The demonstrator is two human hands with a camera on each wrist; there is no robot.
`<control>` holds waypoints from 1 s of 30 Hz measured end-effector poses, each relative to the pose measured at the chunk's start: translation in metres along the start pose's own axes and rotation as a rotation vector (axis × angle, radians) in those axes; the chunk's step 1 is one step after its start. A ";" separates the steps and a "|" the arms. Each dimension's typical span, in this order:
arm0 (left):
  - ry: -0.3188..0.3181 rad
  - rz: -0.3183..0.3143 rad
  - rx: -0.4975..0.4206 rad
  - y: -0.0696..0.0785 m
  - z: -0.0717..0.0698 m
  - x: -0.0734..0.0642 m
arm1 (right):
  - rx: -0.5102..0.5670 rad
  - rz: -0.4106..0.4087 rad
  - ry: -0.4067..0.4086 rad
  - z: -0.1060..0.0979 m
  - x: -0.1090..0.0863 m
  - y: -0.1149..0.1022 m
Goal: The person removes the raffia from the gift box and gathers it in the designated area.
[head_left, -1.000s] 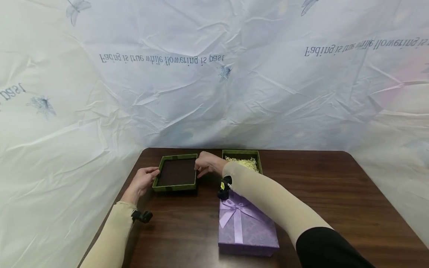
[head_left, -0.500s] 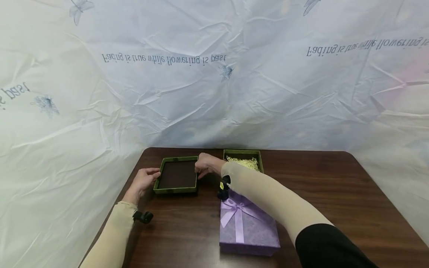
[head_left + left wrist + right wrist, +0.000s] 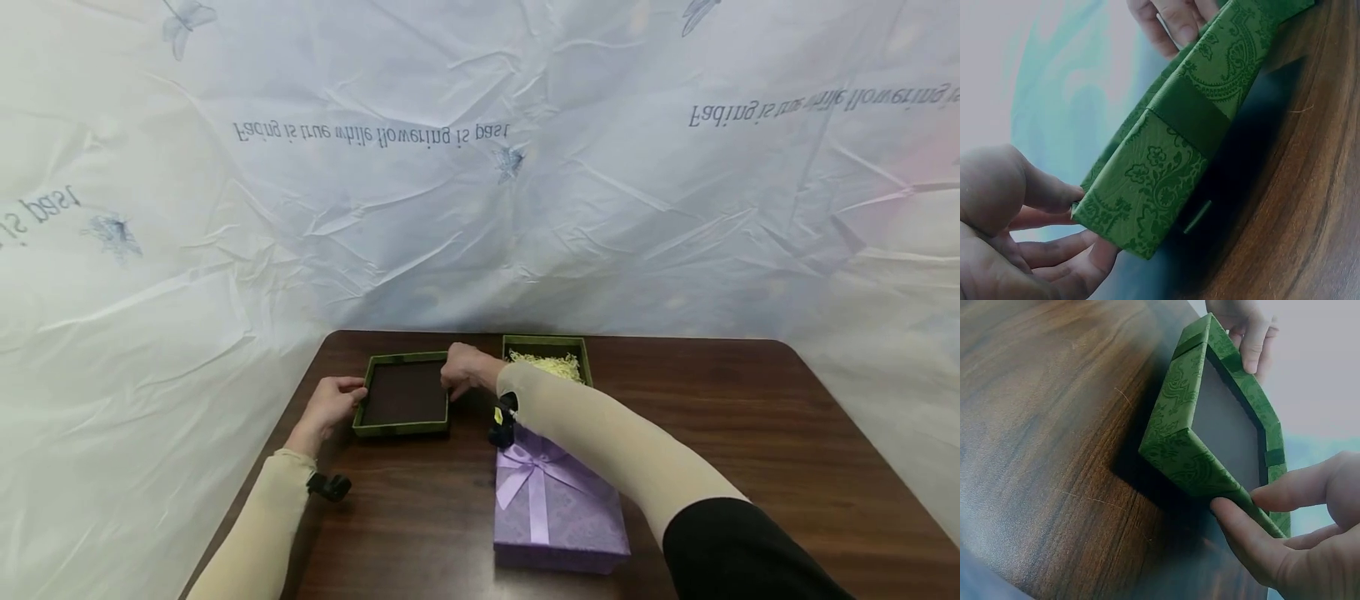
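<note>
A shallow green box lid (image 3: 400,429) with a dark inner face lies open side up between my two hands, at the back left of the table. Raised floral patterning covers the lid's side (image 3: 1160,156), crossed by a darker green ribbon band (image 3: 1190,112). My left hand (image 3: 330,407) pinches its left rim, thumb on top and fingers below. On the opposite rim, my right hand (image 3: 467,367) pinches between thumb and fingers, as the right wrist view shows. A dark shadow (image 3: 1138,478) lies under the lid, close over the wood.
A green box (image 3: 543,341) with pale yellow shredded filler (image 3: 555,364) stands at the back, partly behind my right forearm. In front of it sits a purple gift box (image 3: 558,521) with a ribbon bow (image 3: 534,462). White printed sheeting (image 3: 480,233) hangs behind the table (image 3: 720,417).
The green lid has come slightly lower and nearer to me, its near rim closer to the table. Both hands keep hold of it. The head view has shifted a little.
</note>
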State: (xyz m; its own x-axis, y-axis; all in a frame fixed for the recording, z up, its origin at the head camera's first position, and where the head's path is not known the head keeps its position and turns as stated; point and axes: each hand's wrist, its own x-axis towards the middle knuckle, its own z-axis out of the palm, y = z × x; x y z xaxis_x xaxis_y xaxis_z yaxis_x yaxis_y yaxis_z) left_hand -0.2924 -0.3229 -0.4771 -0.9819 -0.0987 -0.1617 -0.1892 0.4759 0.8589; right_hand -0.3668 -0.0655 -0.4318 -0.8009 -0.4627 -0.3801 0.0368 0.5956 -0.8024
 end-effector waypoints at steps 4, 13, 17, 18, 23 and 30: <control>0.007 -0.008 0.016 0.000 0.001 -0.001 | -0.020 0.007 -0.009 0.000 -0.001 -0.001; 0.002 -0.026 0.043 -0.007 0.005 0.000 | 0.000 0.022 -0.021 -0.001 -0.003 -0.001; 0.006 -0.026 0.042 -0.007 0.005 -0.002 | 0.015 0.020 -0.042 0.000 -0.002 -0.001; 0.006 -0.025 0.040 -0.007 0.005 -0.002 | 0.010 0.018 -0.043 0.000 -0.002 -0.001; 0.003 -0.033 0.038 -0.008 0.005 -0.002 | -0.014 0.008 -0.045 -0.002 -0.003 -0.001; 0.003 -0.032 0.032 -0.011 0.007 0.000 | -0.066 -0.003 -0.042 0.001 -0.003 0.003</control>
State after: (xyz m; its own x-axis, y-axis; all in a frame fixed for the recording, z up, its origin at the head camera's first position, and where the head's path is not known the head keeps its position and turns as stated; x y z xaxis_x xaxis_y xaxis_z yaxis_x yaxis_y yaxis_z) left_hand -0.2902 -0.3220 -0.4895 -0.9754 -0.1163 -0.1872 -0.2204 0.5005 0.8372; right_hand -0.3637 -0.0624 -0.4335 -0.7754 -0.4904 -0.3978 -0.0059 0.6356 -0.7720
